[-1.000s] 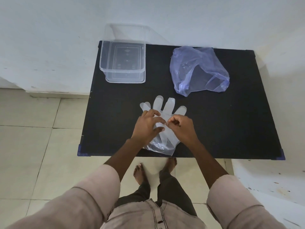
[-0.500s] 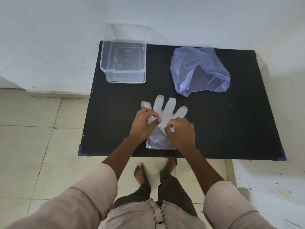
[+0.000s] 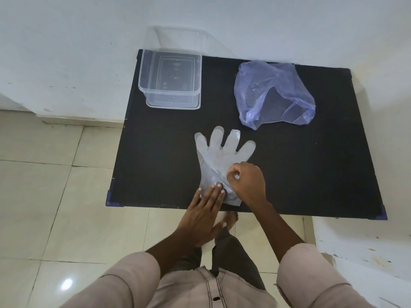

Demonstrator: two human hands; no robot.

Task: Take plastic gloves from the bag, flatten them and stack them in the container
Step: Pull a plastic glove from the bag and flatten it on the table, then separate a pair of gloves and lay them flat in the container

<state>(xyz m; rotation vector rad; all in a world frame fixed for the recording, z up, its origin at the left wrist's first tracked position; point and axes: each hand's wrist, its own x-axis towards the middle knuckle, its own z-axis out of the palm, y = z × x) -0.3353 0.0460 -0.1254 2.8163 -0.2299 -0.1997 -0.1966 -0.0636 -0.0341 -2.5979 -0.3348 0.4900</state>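
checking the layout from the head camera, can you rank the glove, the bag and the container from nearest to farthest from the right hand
1. The glove: touching the right hand, which pinches its edge near the table's front.
2. The bag: beyond the hand, towards the table's far right.
3. The container: farthest, at the far left corner by the wall.

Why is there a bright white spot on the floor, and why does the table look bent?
Head view: the spot on the floor tile is glare, probably a light overhead reflecting off shiny tile. Head view: the wide-angle lens curves the black table edges and the wall line. Head view: soft, even light; the glove stays sharp.
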